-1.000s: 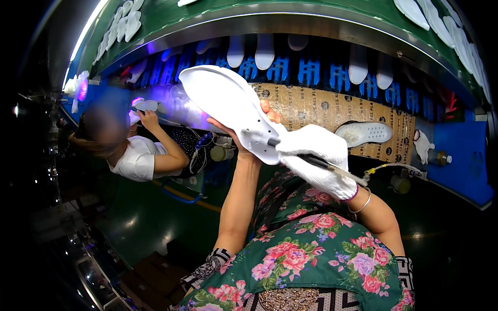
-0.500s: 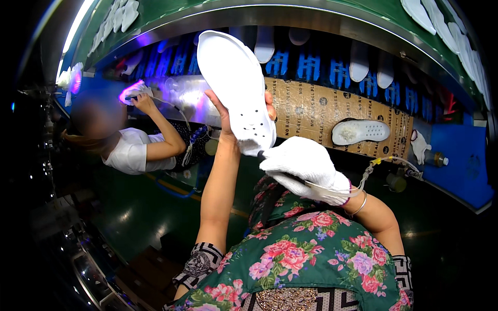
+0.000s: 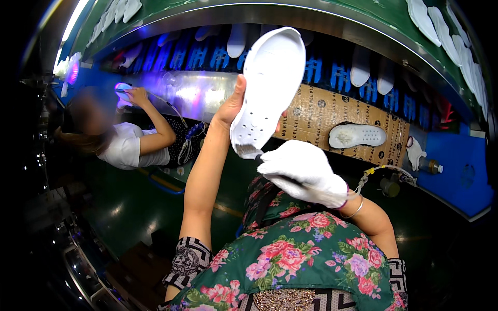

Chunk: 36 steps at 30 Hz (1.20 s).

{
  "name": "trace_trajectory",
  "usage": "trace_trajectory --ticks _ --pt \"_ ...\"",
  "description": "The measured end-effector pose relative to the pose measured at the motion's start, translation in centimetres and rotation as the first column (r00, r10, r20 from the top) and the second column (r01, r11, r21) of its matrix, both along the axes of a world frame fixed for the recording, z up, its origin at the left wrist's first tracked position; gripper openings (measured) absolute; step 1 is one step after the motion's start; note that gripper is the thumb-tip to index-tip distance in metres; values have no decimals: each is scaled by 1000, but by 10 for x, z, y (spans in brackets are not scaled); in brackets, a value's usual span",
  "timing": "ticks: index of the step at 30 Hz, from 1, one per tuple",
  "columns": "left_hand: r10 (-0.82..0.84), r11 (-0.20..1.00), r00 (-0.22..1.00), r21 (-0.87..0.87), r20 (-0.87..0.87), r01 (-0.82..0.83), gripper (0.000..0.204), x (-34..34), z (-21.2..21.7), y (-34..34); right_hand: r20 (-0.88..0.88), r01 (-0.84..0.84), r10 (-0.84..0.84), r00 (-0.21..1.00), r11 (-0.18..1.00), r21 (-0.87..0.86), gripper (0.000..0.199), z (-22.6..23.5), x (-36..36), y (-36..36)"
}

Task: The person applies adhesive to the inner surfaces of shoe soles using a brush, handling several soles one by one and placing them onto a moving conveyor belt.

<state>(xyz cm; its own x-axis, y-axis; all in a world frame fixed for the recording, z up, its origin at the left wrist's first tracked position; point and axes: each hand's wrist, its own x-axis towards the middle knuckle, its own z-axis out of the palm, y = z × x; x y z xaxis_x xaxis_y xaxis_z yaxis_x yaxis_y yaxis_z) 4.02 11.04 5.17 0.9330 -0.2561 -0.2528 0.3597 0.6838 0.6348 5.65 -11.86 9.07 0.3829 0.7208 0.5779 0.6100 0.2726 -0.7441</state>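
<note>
My bare left hand (image 3: pixel 233 108) is closed around the middle of a white shoe sole (image 3: pixel 274 75), with the thumb on its left edge and fingertips at its right. The sole is raised and tilted, its heel end toward me, with several dark holes there. My right hand (image 3: pixel 303 171), in a white knitted glove, is closed on a brush (image 3: pixel 249 151) whose bristles lie at the sole's heel end. The brush's handle is mostly hidden in the glove. A clear tube (image 3: pixel 363 181) runs from near the glove toward the right.
Another sole (image 3: pixel 360 136), with pale material in one end, lies on a printed cardboard sheet (image 3: pixel 311 122). Behind stand blue racks (image 3: pixel 340 76) with white soles. A glove (image 3: pixel 415 153) and a bottle (image 3: pixel 430 166) sit at right. On the left, a co-worker (image 3: pixel 137 142) holds a lit piece.
My left hand has turned the sole so its toe end leans right instead of left. The brush is still at the heel end. The co-worker's hand and piece have shifted slightly.
</note>
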Motion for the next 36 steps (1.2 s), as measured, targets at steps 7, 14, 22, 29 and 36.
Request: trace_trajectory --ticks 7,14,22,29,36 --pt "-18 982 997 185 -79 32 101 5 4 -2 43 72 -72 997 997 -15 29 -4 8 -2" --pt "-150 947 985 273 -90 169 75 9 8 6 -308 -179 155 939 983 -48 24 -1 12 -4" --pt "-51 917 961 369 -272 153 72 18 7 12 -172 -7 -16 985 991 -132 20 2 28 3" --pt "45 980 926 -197 375 32 89 91 36 10 -944 150 34 327 985 87 15 4 46 -13" --pt "594 684 769 -652 236 -327 68 148 76 16 -911 383 393 122 828 409 25 13 74 -8"
